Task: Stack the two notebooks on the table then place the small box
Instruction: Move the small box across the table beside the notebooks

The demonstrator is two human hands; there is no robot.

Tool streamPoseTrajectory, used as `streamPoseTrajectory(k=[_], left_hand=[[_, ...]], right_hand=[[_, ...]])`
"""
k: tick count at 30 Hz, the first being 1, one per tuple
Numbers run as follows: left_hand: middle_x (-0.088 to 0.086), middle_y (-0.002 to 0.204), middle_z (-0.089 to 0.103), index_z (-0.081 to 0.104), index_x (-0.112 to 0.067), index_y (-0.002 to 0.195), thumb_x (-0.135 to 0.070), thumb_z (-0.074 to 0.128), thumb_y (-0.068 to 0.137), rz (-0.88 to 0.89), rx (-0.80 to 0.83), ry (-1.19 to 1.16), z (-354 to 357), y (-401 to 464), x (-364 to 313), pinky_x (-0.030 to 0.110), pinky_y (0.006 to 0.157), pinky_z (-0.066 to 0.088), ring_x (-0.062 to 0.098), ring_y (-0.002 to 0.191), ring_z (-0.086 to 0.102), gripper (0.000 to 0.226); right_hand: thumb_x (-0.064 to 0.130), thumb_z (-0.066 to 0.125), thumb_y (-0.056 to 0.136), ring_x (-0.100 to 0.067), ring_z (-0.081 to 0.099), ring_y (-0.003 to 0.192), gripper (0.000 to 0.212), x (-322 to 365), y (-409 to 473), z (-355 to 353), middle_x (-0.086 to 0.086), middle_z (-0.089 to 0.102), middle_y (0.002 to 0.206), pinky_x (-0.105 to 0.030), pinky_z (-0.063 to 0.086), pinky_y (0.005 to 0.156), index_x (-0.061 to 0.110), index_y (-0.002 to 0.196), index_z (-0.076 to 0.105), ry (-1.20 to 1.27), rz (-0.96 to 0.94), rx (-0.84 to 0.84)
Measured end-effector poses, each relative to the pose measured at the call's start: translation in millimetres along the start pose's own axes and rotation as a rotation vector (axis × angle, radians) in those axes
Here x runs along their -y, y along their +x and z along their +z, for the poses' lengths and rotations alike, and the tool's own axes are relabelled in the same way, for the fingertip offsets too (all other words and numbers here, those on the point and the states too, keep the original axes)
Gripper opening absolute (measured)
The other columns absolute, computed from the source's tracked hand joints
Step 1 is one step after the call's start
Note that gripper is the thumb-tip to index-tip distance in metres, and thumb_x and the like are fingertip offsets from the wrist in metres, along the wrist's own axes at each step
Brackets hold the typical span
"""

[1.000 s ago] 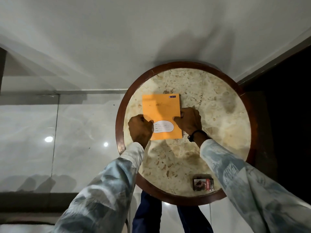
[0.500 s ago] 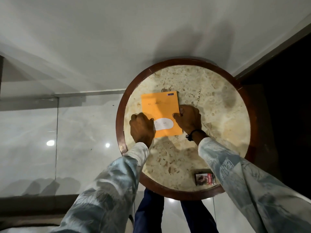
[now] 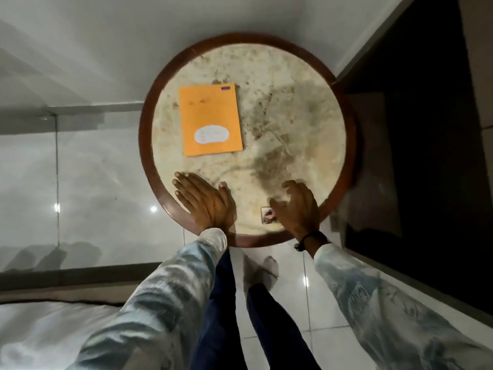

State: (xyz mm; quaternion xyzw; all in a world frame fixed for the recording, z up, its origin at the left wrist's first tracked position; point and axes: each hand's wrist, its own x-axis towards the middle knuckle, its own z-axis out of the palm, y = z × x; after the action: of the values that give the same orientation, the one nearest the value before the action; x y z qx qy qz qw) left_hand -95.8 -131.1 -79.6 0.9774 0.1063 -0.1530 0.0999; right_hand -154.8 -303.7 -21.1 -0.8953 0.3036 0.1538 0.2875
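An orange notebook (image 3: 210, 119) with a white label lies flat on the left half of the round marble table (image 3: 301, 124); whether a second notebook lies under it cannot be seen. The small box (image 3: 267, 215) sits near the table's front edge, mostly covered by my right hand (image 3: 297, 209), whose curled fingers hover over it. My left hand (image 3: 204, 200) is flat with fingers spread at the table's front left rim, holding nothing.
The table has a raised dark wooden rim (image 3: 145, 145). A white wall stands behind it and a dark doorway (image 3: 416, 145) to the right. Glossy floor tiles, my legs and a foot (image 3: 260, 271) are below the table's front edge.
Both hands have let go of the orange notebook and pulled back to the table's front edge. My right hand now covers the small box. The view has shifted.
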Motion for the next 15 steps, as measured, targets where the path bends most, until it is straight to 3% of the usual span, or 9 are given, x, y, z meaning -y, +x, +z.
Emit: streamPoseTrajectory(k=[5, 9, 15], left_hand=[[0.030, 0.173, 0.004, 0.007, 0.008, 0.163, -0.053, 0.032, 0.105, -0.045, -0.063, -0.108, 41.3, -6.4, 8.0, 0.057, 0.134, 0.008, 0.045, 0.163, 0.005, 0.088], [0.030, 0.173, 0.004, 0.007, 0.008, 0.163, -0.055, 0.028, 0.104, -0.035, -0.085, -0.103, 46.8, -4.4, 11.4, 0.057, 0.134, 0.006, 0.044, 0.163, 0.004, 0.089], [0.029, 0.174, 0.001, 0.005, 0.008, 0.163, -0.053, 0.033, 0.106, -0.057, -0.056, -0.100, 37.1, -7.0, 6.9, 0.058, 0.134, 0.007, 0.044, 0.164, 0.001, 0.088]], right_hand=[[0.057, 0.078, 0.060, -0.029, 0.052, 0.117, 0.078, -32.4, -22.7, 18.0, -0.004, 0.054, 0.128, -0.049, 0.053, 0.090, 0.026, 0.127, 0.053, -0.177, -0.145, 0.021], [0.052, 0.081, 0.057, -0.028, 0.048, 0.120, 0.087, -42.6, -24.2, 22.3, -0.004, 0.051, 0.131, -0.053, 0.049, 0.093, 0.025, 0.134, 0.050, -0.298, -0.245, 0.083], [0.079, 0.072, 0.046, -0.030, 0.053, 0.112, 0.106, -22.0, -25.0, 25.3, -0.009, 0.052, 0.127, -0.045, 0.050, 0.093, 0.014, 0.126, 0.047, -0.218, 0.047, -0.069]])
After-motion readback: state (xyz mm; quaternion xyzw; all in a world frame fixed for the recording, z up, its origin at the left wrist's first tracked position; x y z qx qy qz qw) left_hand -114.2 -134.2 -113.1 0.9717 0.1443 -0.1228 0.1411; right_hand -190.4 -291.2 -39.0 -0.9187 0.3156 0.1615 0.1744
